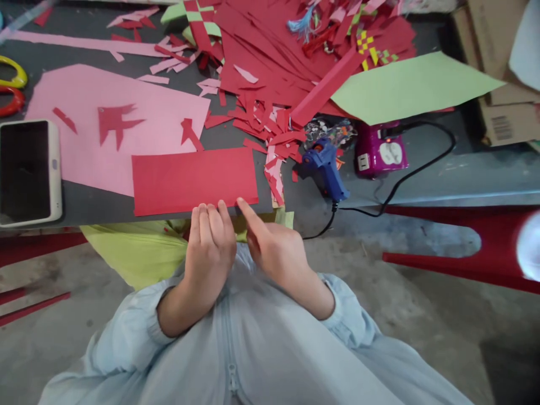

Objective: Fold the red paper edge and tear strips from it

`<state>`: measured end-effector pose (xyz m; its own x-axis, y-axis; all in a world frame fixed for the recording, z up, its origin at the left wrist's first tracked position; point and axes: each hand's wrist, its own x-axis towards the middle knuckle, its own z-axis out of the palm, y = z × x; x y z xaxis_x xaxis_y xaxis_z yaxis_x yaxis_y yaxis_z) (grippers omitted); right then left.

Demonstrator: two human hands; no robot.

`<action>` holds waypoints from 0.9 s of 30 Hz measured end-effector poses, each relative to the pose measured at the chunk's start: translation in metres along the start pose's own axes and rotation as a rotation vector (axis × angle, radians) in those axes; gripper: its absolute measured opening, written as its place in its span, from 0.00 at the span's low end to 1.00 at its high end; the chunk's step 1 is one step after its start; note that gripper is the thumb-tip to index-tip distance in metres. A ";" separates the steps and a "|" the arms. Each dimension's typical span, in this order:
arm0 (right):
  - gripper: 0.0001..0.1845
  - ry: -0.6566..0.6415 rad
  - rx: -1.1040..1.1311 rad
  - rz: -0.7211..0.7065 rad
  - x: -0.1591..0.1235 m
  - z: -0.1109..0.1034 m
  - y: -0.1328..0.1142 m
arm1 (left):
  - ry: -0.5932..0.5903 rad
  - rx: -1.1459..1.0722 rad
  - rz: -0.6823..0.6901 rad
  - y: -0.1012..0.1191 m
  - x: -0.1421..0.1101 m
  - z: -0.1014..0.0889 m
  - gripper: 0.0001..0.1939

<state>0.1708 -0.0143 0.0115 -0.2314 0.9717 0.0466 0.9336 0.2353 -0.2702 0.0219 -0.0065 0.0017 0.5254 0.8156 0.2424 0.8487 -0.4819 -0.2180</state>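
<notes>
A red rectangular sheet of paper [194,177] lies at the near edge of the table, with a narrow folded strip along its front side. My left hand [211,239] rests its fingertips on that front edge, fingers stretched out side by side. Just to the right, my right hand [276,247] touches the same edge with its index finger extended. Its other fingers curl under and are partly hidden. Neither hand visibly grips anything. Under the red sheet's back left part lies a large pink sheet [164,115], bearing a red paper cutout [115,124] and small red scraps.
A phone [26,171] and scissors [12,101] are at the left. Red paper [257,56] and scraps cover the back. A blue glue gun [324,166], a purple box [381,153] with a black cable and a green sheet [405,87] lie right. Red stools [498,247] flank me.
</notes>
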 end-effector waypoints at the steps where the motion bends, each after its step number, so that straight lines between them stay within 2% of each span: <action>1: 0.31 -0.045 -0.019 -0.011 0.002 0.001 -0.004 | 0.031 -0.036 -0.008 -0.002 -0.002 0.002 0.25; 5: 0.34 -0.180 -0.068 0.009 0.008 0.003 -0.022 | 0.060 -0.150 -0.032 -0.006 -0.010 0.007 0.28; 9: 0.36 -0.312 -0.145 0.076 0.012 0.001 -0.034 | 0.057 -0.139 -0.029 -0.007 -0.013 0.008 0.30; 16: 0.40 -0.468 -0.254 0.235 0.012 -0.007 -0.034 | 0.095 -0.104 -0.014 -0.005 -0.013 0.007 0.25; 20: 0.43 -0.501 -0.373 0.360 0.007 -0.008 -0.027 | 0.071 -0.082 -0.006 -0.004 -0.013 0.005 0.25; 27: 0.42 -0.440 -0.388 0.357 0.003 -0.003 -0.025 | 0.014 -0.084 -0.068 0.004 -0.008 0.003 0.29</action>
<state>0.1477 -0.0174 0.0210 0.0961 0.9122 -0.3984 0.9848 -0.0289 0.1712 0.0206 -0.0141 -0.0045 0.4665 0.8430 0.2677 0.8843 -0.4511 -0.1207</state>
